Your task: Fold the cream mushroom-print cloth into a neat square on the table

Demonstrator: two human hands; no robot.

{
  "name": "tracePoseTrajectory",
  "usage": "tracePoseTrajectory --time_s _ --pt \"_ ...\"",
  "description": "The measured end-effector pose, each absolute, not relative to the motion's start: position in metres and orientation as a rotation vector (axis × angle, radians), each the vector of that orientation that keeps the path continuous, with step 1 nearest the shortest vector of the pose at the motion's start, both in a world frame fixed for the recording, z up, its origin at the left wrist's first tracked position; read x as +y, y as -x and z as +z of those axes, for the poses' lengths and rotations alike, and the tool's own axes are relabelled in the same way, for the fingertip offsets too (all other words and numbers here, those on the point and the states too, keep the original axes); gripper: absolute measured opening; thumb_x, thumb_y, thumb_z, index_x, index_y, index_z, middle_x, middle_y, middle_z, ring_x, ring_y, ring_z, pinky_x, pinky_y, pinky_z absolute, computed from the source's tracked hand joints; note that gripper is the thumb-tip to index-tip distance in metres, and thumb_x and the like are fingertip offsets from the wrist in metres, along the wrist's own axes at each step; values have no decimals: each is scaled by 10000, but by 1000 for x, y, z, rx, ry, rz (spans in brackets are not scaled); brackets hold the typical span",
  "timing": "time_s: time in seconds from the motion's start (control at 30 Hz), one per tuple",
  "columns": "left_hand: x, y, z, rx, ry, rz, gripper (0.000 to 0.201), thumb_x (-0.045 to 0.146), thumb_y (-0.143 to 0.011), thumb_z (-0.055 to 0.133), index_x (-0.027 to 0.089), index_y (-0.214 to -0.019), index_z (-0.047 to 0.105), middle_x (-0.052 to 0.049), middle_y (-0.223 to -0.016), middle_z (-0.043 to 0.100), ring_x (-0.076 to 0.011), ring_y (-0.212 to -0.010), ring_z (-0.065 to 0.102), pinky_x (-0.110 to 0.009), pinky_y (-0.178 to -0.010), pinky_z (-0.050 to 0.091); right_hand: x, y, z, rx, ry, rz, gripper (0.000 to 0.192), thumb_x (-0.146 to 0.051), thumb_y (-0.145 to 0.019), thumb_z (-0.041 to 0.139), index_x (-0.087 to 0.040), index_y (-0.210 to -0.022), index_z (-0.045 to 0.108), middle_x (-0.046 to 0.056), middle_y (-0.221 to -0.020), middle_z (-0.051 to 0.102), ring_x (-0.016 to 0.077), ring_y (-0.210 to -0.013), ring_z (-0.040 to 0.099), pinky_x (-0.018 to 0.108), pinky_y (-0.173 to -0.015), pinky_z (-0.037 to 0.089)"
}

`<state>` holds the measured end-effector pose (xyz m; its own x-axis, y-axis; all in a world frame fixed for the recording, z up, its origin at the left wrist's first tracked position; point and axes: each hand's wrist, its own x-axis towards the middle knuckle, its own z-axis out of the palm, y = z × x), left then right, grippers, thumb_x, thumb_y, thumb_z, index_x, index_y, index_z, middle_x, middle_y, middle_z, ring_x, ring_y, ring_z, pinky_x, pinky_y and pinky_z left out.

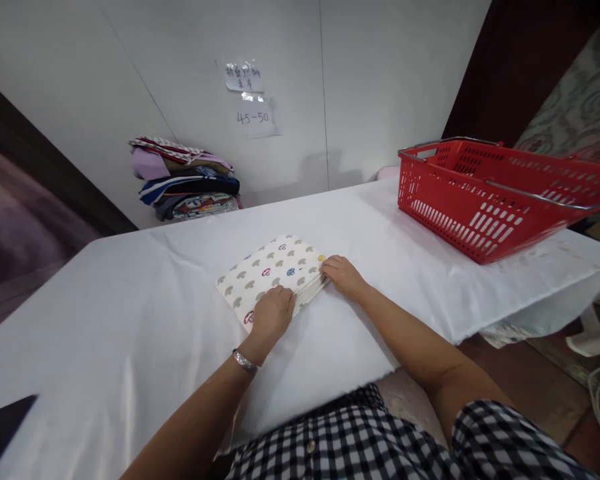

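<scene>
Spreading under both hands, the white-covered table (130, 320) carries a red basket (485, 200) well off to the right of the right hand (343, 275), a stack of folded clothes (185, 179) far beyond the left hand (273, 313) by the wall, and a dark flat object (3, 427) well to its left at the near edge; nothing lies between these and the hands. The folded patterned cloth (273, 270) lies directly under them: the left hand presses flat, fingers loosely curled, on its near corner, while the right hand's fingertips pinch its right edge.
</scene>
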<state>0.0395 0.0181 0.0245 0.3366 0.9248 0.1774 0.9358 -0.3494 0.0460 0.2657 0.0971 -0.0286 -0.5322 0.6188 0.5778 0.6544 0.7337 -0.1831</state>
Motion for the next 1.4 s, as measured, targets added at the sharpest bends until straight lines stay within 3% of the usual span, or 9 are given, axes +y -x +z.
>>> tracePoseTrajectory --time_s 0.27,0.73,1.03,1.17,1.4 --pt "14 -44 21 -1708 2479 -185 260 252 -930 369 163 -806 580 -77 -820 589 -204 -785 543 -328 -683 374 95 -264 -27 -2342 1009 -62 359 20 -803 454 -185 -1028 645 87 -1035 637 219 -1004 481 342 -828 370" --pt "-8 -25 11 -1627 2529 -384 226 198 -908 393 195 -1008 596 -74 -911 604 -211 -863 538 -343 -749 427 94 -269 -27 -2318 980 50 246 -120 -892 473 -202 -1024 663 75 -1042 651 204 -989 504 326 -821 385" --pt "-24 -4 4 -1616 2488 -598 220 237 -910 423 190 -992 622 -78 -904 614 -219 -864 539 -361 -797 440 89 -266 -24 -2280 960 63 224 -150 -890 473 -200 -985 670 82 -1014 657 218 -960 522 355 -827 399" --pt "-24 -5 5 -1649 2476 -683 224 290 -912 443 184 -999 620 -83 -929 622 -221 -877 546 -370 -810 446 82 -260 -20 -2264 900 28 252 -183 -902 462 -209 -1087 630 91 -1055 642 221 -1020 513 389 -883 375" --pt "-15 -10 12 -1717 2469 -667 250 304 -924 415 199 -862 634 -56 -840 624 -205 -842 562 -341 -770 454 77 -248 -21 -2321 837 2 272 -154 -914 416 -195 -1077 630 91 -1064 643 210 -1014 511 381 -890 360"
